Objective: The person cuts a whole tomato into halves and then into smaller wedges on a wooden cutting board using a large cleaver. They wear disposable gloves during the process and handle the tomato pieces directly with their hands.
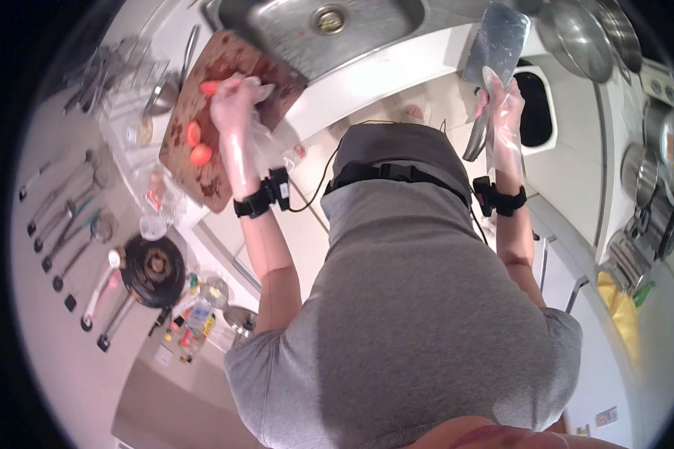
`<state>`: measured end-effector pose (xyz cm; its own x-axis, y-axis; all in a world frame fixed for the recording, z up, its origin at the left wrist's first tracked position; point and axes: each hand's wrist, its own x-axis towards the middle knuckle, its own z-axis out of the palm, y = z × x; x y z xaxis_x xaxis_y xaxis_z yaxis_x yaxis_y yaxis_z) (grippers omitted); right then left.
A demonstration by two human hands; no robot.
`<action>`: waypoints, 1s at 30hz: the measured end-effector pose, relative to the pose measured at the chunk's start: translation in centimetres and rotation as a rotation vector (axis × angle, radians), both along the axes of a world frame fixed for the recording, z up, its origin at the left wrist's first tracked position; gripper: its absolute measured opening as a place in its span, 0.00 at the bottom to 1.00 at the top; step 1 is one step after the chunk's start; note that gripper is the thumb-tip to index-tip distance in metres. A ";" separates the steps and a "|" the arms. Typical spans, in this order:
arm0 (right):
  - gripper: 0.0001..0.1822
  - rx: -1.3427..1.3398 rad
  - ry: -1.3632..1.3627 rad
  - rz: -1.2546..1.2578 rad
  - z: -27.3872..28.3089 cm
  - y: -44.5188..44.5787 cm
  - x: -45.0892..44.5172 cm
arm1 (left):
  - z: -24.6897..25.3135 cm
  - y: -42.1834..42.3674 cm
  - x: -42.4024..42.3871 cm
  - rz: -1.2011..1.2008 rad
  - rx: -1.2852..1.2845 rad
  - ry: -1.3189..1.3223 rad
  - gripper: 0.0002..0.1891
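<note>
My left hand (236, 104), in a clear plastic glove, is over a wet brown cutting board (182, 168) to the left of the sink. Its bent fingers are on a red tomato piece (209, 87), partly covered by the hand. Two more cut pieces lie nearer me on the board: a tomato wedge (193, 134) and a rounded tomato piece (200, 155). Out to the right, my gloved right hand (504, 104) grips a cleaver (497, 42). Its broad, wet-looking blade points away from me, and the handle shows below my fingers.
A steel sink (370, 39) lies ahead, right of the board. Beneath the cleaver side stands a black-lined bin (533, 109). Steel pans (575, 36) stand at far right. A black frying pan (153, 272) and utensils hang at left. A cable (320, 193) runs from my left wrist strap.
</note>
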<state>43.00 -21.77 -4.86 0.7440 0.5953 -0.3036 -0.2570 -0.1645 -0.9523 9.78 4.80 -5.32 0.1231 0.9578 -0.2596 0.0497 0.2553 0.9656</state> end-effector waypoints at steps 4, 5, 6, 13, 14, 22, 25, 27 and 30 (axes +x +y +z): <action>0.16 0.097 -0.060 -0.228 -0.8 -6.2 3.0 | -0.1 -4.4 14.4 -0.673 0.198 0.235 0.21; 0.17 0.117 -0.066 -0.297 -0.9 -8.1 3.6 | 1.2 -6.9 19.1 -0.818 0.115 0.057 0.20; 0.18 0.059 -0.094 -0.326 -0.6 -10.1 4.2 | 0.8 -9.0 23.6 -0.872 0.078 -0.013 0.19; 0.16 -0.079 -0.150 -0.746 1.1 -19.7 3.7 | -6.2 -21.9 45.5 -1.432 0.129 -0.010 0.22; 0.15 -0.113 -0.134 -0.778 0.8 -20.3 3.4 | -8.8 -22.2 47.3 -1.544 0.367 0.088 0.27; 0.14 -0.228 -0.078 -0.802 -0.7 -21.1 1.6 | -11.4 -22.8 49.0 -1.366 -0.039 -0.161 0.28; 0.16 -0.258 -0.097 -0.718 -1.9 -19.5 1.8 | -8.7 -21.5 46.8 -1.237 -0.033 -0.217 0.27; 0.18 -0.213 -0.125 -0.596 -0.3 -16.9 1.8 | -6.0 -18.7 43.5 -1.238 0.014 -0.267 0.21; 0.19 -0.171 -0.176 -0.334 -0.1 -13.4 2.7 | -4.1 -13.0 37.9 -1.174 0.194 -0.266 0.19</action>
<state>45.65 -35.16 -4.93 0.9371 0.2640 -0.2283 -0.1591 -0.2588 -0.9527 47.68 -8.17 -9.44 0.9678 0.2486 0.0406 -0.0519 0.0391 0.9979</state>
